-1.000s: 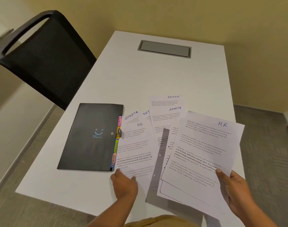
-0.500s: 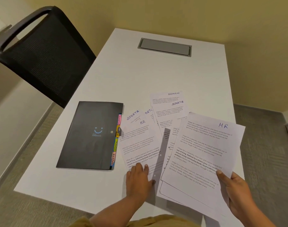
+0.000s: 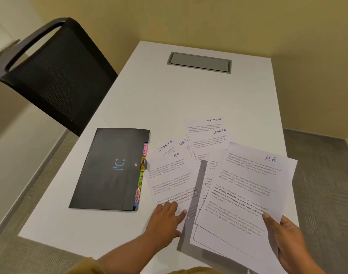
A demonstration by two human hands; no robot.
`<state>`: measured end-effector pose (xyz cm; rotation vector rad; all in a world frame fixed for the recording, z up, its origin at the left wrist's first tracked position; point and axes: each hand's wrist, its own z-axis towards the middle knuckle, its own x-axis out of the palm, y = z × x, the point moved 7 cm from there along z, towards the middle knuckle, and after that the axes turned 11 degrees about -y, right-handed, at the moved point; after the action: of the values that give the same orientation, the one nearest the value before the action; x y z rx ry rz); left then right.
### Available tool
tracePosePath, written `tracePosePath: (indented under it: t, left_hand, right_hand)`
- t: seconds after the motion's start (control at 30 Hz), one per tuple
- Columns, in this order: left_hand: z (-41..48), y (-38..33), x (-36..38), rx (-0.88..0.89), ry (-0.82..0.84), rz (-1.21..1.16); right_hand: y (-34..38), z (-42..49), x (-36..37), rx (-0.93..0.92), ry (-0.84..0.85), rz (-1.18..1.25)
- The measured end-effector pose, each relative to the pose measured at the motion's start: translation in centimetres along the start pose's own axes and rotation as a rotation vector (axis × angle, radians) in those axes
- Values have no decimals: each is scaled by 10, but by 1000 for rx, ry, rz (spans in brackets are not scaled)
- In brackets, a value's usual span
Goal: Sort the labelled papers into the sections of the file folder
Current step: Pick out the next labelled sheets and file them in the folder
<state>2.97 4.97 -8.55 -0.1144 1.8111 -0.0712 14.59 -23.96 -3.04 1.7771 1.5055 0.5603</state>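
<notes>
While the right hand [image 3: 287,240] pinches its HR-topped stack [image 3: 248,194], the left hand [image 3: 166,216] — flat-fingered, holding nothing — should slide the loose HR sheet [image 3: 169,178] clear without dragging the SPORTS sheet [image 3: 164,148] beneath

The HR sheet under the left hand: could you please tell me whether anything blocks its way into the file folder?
Nothing lies between the HR sheet and the file folder beside it. However, the folder itself is closed flat, so its sections cannot take the sheet until it is opened.
</notes>
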Motion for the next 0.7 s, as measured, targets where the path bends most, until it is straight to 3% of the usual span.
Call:
tracePosePath:
  t: [0.23, 0.33, 0.4, 0.47, 0.53, 0.6, 0.7]
  left_hand:
    - [26, 13, -7, 83, 20, 67]
    - [36, 15, -19, 26, -28, -4]
    - [39, 24, -33, -217, -156, -169]
    - [34, 40, -41, -639, -258, -348]
    - [27, 46, -35, -994, -226, -480]
    - [27, 40, -25, -1139, -164, -542]
    - [29, 27, -15, -1161, -165, -526]
  right_hand:
    - [1, 2, 5, -2, 11, 11]
    - [4, 4, 3, -3, 1, -5]
    - [6, 5, 1, 3, -2, -1]
    - [7, 5, 0, 3, 1, 5]
    - [6, 4, -2, -1, -7, 3]
    - [4, 5, -4, 8, -13, 16]
    - [4, 5, -6, 5, -15, 5]
